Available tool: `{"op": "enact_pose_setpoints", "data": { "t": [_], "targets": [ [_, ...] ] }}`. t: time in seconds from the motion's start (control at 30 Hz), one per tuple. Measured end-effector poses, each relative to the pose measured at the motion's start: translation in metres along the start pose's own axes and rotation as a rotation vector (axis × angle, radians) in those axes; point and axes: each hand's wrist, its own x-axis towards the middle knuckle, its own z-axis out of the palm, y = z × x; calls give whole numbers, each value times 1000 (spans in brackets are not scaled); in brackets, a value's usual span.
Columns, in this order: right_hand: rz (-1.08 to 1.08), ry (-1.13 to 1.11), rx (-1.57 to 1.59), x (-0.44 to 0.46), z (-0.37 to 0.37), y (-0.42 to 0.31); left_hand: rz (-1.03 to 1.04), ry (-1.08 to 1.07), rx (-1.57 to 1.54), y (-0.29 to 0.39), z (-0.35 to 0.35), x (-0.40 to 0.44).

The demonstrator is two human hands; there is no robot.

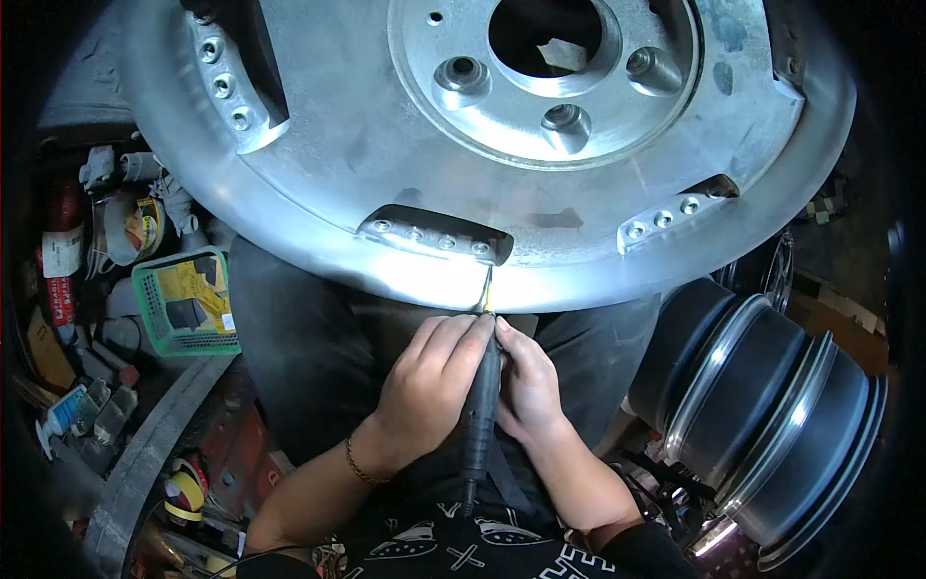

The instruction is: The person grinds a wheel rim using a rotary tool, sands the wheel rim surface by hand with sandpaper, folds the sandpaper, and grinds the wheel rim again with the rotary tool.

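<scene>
Shirt (439, 526) just behind them, the left hand (429, 372) and right hand (531, 381) pinch the tool (479, 415) between them, its bit (488, 286) by the slot (434, 220) in the wheel (338, 145) just ahead, where a light, braced grip and slow strokes should best prevent skids across the shiny lip (405, 280).

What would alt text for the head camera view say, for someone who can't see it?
A person's left fingers and right fingers hold a dark pen-shaped tool, its tip beside a slot in a large silvery wheel. A green basket sits at the picture's left; dark wheel rims with shiny edges are at right.
</scene>
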Motion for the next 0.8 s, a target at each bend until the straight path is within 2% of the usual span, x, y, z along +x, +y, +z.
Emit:
{"op": "enact_pose_setpoints", "data": {
  "t": [0.2,0.6,0.8],
  "targets": [
    [34,141,42,2,0,-3,20,45,-8,-4,9,5],
    [33,116,31,6,3,-4,17,-44,30,-3,0,11],
    [33,112,9,8,0,-1,6,-16,27,-5,4,9]
  ]
}}
